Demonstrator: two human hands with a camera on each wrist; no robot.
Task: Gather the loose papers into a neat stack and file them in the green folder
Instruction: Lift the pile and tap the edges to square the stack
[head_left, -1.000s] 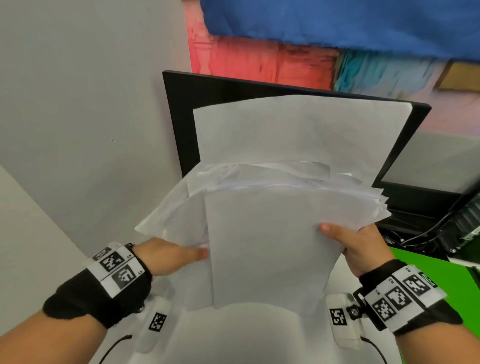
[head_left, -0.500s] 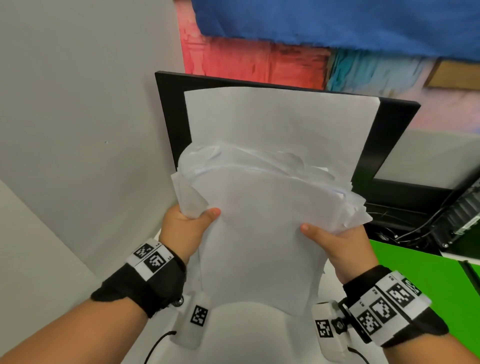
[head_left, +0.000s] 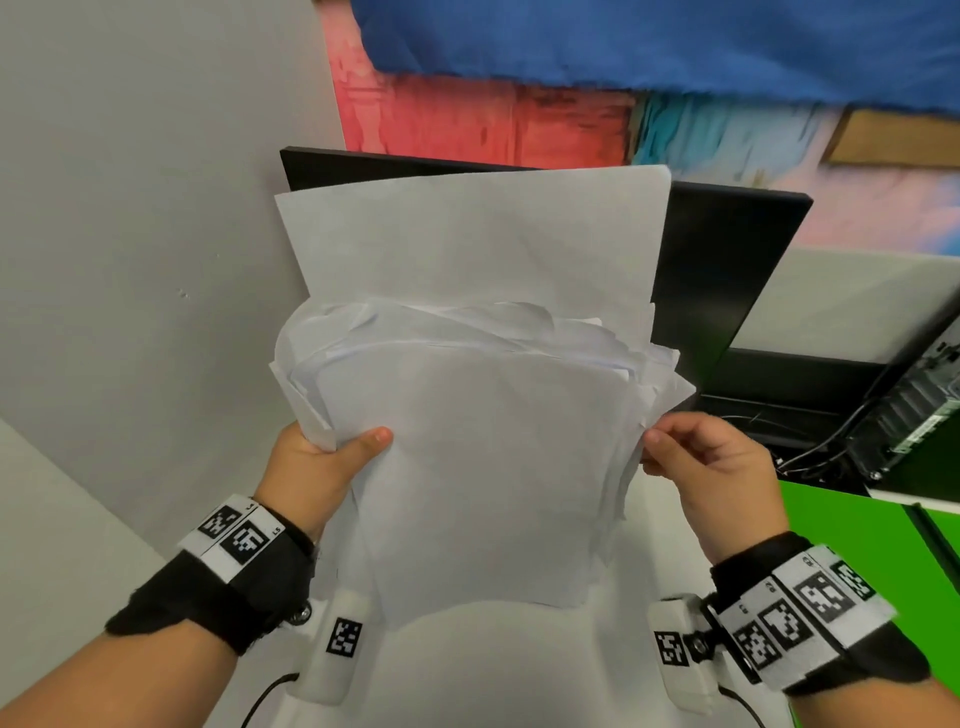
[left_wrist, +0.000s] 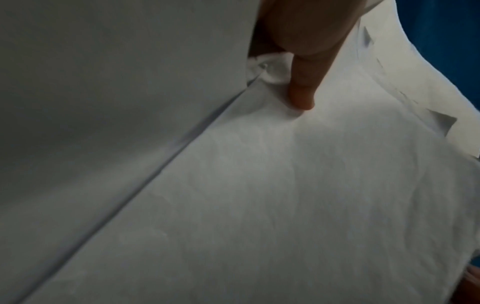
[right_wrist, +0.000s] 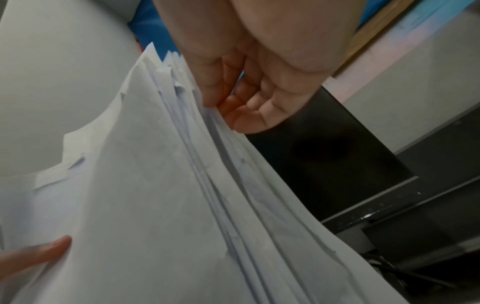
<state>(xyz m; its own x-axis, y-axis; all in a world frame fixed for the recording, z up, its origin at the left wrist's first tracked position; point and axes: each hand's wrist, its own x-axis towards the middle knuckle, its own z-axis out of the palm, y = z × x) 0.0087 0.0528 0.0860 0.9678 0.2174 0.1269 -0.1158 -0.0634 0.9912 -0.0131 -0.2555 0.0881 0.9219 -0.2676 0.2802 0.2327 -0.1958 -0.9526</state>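
Observation:
A loose stack of white papers stands upright above the white desk, its top edges uneven and one sheet sticking up high at the back. My left hand grips the stack's left edge, thumb across the front sheet. My right hand pinches the right edge with curled fingers. In the left wrist view the thumb presses the papers. The right wrist view shows my fingers against the fanned sheet edges. The green folder lies on the desk at the right, partly hidden by my right wrist.
A black monitor stands right behind the papers. Cables and a black computer case sit at the right back. A grey wall closes off the left. The white desk lies below the stack.
My left hand rose from flat beside the stack to gripping its left edge. The sheets were drawn together and shifted left. My right hand changed from a thumb-over hold to a pinch of the edge.

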